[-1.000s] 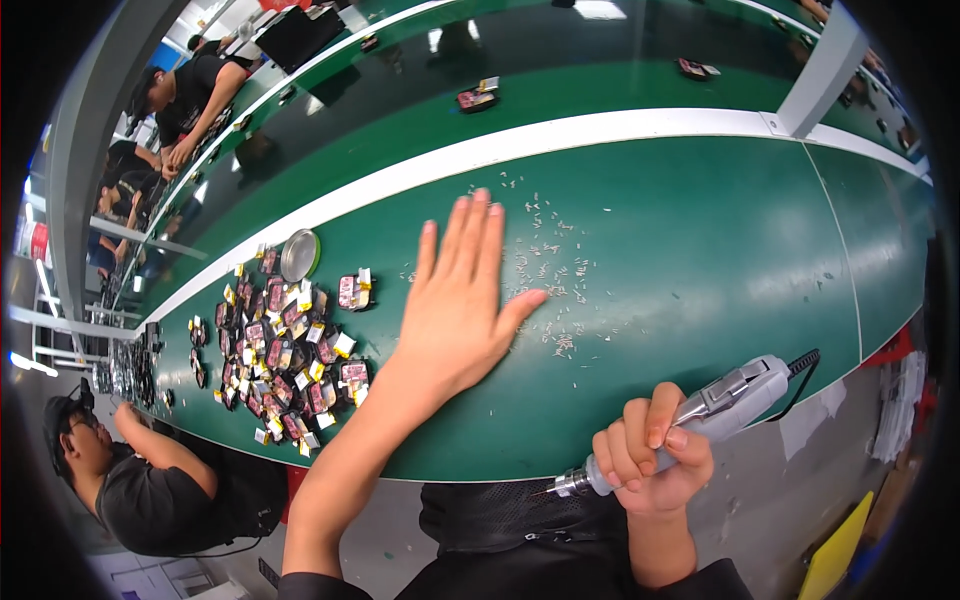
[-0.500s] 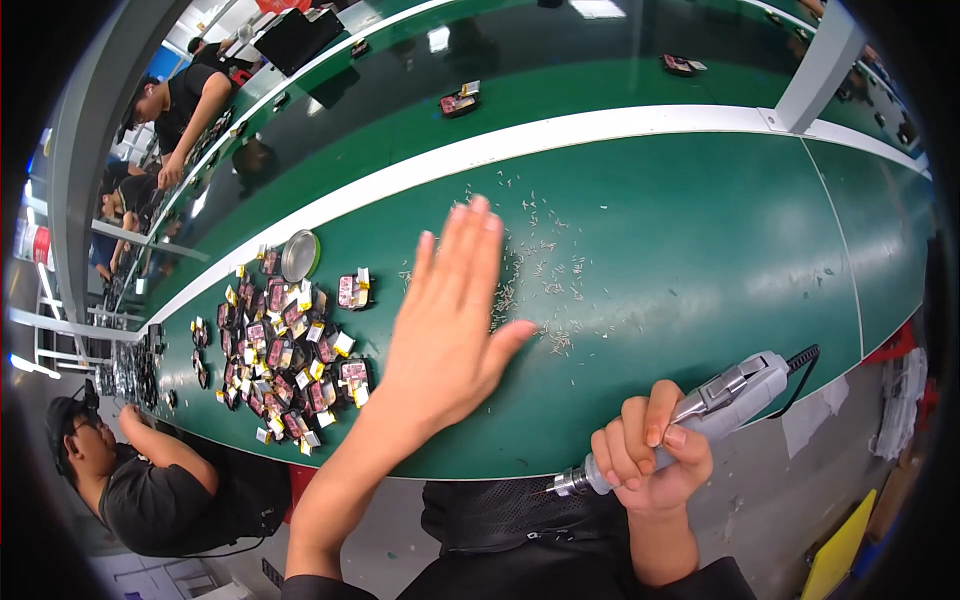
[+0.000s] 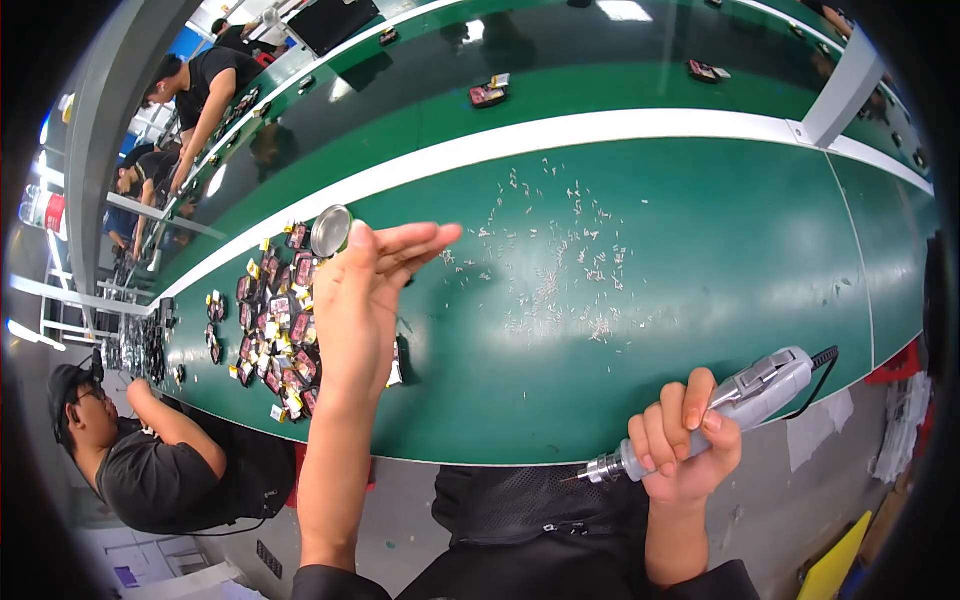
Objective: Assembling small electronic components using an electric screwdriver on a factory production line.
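My right hand [image 3: 690,440] is wrapped round a grey electric screwdriver [image 3: 765,388], whose bit points left past the table's near edge. Raised over the green table, my left hand [image 3: 365,305] has its fingers stretched out to the right and holds nothing. Behind its fingers stands a round metal dish [image 3: 331,231], tilted to show its inside. A heap of small black devices [image 3: 275,345] with pink faces and yellow-and-white tabs lies left of that hand, which partly hides it. Many tiny screws [image 3: 550,280] are scattered across the middle of the table.
A white rail [image 3: 560,128] divides the table from a conveyor belt [image 3: 590,80] carrying spaced devices. A grey post [image 3: 845,100] rises at the far right. One co-worker [image 3: 130,450] sits at the left; others [image 3: 200,95] work across the belt.
My left hand has drawn away from the screws to the left and turned on edge, nearer the dish and heap. The right hand keeps its grip on the screwdriver. The view has shifted slightly.
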`<state>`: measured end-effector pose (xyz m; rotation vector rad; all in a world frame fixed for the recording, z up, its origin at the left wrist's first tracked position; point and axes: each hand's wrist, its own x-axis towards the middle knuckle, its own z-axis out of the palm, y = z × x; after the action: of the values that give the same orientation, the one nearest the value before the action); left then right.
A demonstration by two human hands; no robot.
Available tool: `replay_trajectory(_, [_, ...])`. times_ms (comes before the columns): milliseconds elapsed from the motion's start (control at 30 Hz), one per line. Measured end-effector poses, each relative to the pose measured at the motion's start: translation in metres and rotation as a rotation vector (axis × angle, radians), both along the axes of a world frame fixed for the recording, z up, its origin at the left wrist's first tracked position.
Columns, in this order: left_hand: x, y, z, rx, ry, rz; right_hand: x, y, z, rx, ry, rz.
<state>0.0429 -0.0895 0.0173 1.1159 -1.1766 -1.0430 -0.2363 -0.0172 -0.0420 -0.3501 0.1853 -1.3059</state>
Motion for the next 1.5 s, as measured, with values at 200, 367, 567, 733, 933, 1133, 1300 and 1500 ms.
replay_trajectory(200, [-0.031,0.047,-0.007,-0.307,-0.933,-0.073,-0.003,-0.002,-0.001,-0.018,0.032,-0.003])
replay_trajectory(367, [-0.04,0.076,-0.025,-0.381,-1.046,-0.238,-0.003,-0.002,-0.002,-0.019,0.019,-0.003])
replay_trajectory(567, [-0.04,0.074,-0.031,-0.44,-1.175,-0.28,-0.003,-0.002,-0.002,-0.021,0.024,0.001])
replay_trajectory(733, [-0.039,0.067,-0.024,-0.724,-1.447,-0.371,-0.001,-0.004,-0.002,-0.028,0.027,0.004])
replay_trajectory(933, [-0.041,0.066,-0.031,-0.599,-1.254,-0.4,-0.002,-0.001,-0.002,-0.015,0.027,-0.037])
replay_trajectory(1133, [-0.049,0.107,-0.04,-0.152,-0.514,-0.197,0.004,0.0,0.007,-0.005,0.034,-0.134])
replay_trajectory(1300, [-0.063,0.126,-0.037,0.191,0.457,-0.181,0.021,0.003,0.04,-0.074,-0.132,-0.245])
replay_trajectory(1500, [-0.06,0.134,-0.047,0.245,0.68,-0.245,0.041,0.004,0.056,-0.023,-0.099,-0.334])
